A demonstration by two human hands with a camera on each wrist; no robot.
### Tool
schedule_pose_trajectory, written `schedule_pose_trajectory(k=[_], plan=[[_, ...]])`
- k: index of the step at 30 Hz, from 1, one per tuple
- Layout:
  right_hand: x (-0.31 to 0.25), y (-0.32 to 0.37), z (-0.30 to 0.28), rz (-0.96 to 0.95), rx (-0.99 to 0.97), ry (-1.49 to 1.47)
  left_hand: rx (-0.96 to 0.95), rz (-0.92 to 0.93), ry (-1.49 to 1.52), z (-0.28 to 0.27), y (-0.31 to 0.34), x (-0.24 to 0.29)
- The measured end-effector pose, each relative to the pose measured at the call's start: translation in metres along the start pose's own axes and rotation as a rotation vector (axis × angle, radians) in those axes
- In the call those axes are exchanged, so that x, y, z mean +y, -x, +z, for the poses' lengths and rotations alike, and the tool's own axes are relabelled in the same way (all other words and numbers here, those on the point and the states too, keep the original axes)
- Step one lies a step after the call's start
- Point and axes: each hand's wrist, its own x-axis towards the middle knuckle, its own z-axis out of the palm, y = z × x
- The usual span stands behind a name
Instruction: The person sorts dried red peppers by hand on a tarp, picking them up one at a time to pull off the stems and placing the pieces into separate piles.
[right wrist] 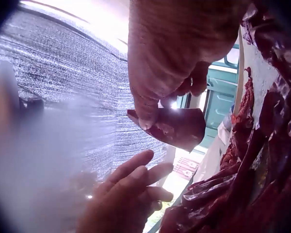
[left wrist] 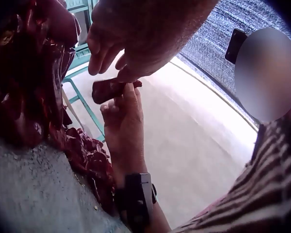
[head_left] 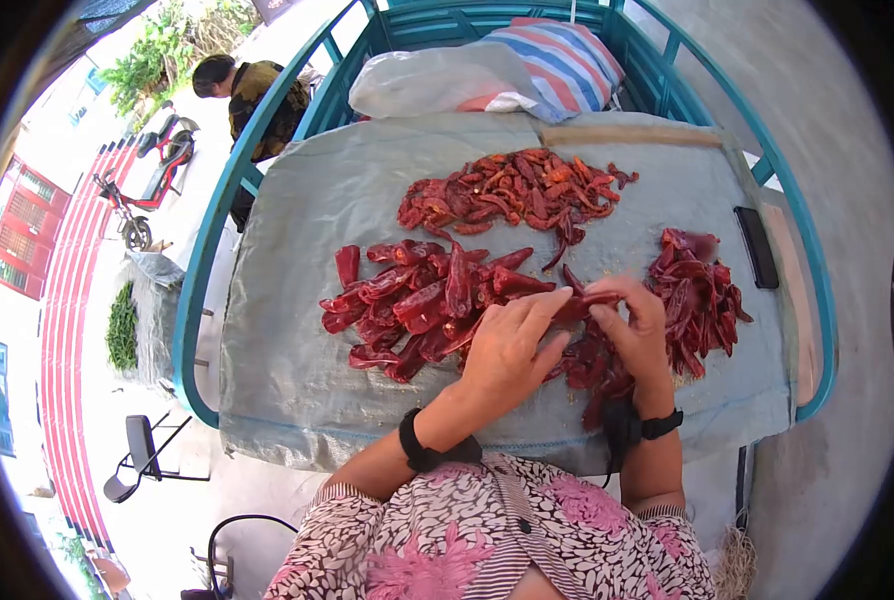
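Note:
My right hand (head_left: pixel 632 330) pinches a dark red dried chili pepper (right wrist: pixel 179 128) between thumb and fingers, above the cloth. The left hand (head_left: pixel 512 345) is close beside it with fingers extended; in the right wrist view they stand apart from the pepper. A heap of large glossy chilies (head_left: pixel 417 305) lies just beyond and left of the left hand. Darker chilies (head_left: pixel 592 375) lie beneath the right hand, partly hidden by it. To the right is a pile of flattened dark chilies (head_left: pixel 692 310). Smaller, wrinkled orange-red chilies (head_left: pixel 517 190) are spread farther back.
A grey woven cloth (head_left: pixel 287 300) covers the work surface, framed by teal cart rails (head_left: pixel 202 270). A black phone (head_left: pixel 757 247) lies at its right edge. Behind are plastic and striped sacks (head_left: pixel 567 65). Another person (head_left: pixel 262 100) is beyond the left rail.

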Motion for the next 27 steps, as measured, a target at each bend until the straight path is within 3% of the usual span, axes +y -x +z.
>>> schedule_pose_trajectory(k=[4, 8, 10, 15, 18, 21, 24, 27], plan=[[-0.002, 0.0, 0.004, 0.013, -0.108, -0.159, -0.055, -0.035, -0.046, 0.008, 0.005, -0.006], [0.0, -0.006, -0.002, -0.097, -0.087, 0.249, -0.096, -0.175, -0.092, -0.004, 0.002, -0.003], [0.004, -0.014, -0.006, -0.233, -0.145, 0.563, 0.013, -0.171, -0.118, -0.01, -0.001, -0.003], [0.013, -0.008, 0.0, -0.129, -0.311, 0.623, 0.073, -0.311, -0.14, -0.027, -0.009, -0.004], [0.03, -0.003, -0.002, -0.109, -0.363, 0.72, 0.129, -0.214, -0.237, -0.027, -0.011, -0.008], [0.039, -0.001, 0.005, -0.107, -0.19, 0.678, 0.082, -0.367, -0.119, -0.03, -0.008, 0.002], [0.026, -0.007, 0.005, -0.038, -0.013, 0.506, 0.125, -0.245, -0.104, -0.029, -0.004, 0.004], [0.011, -0.008, 0.003, 0.022, 0.004, 0.204, 0.006, -0.185, -0.11, -0.028, 0.0, 0.014]])
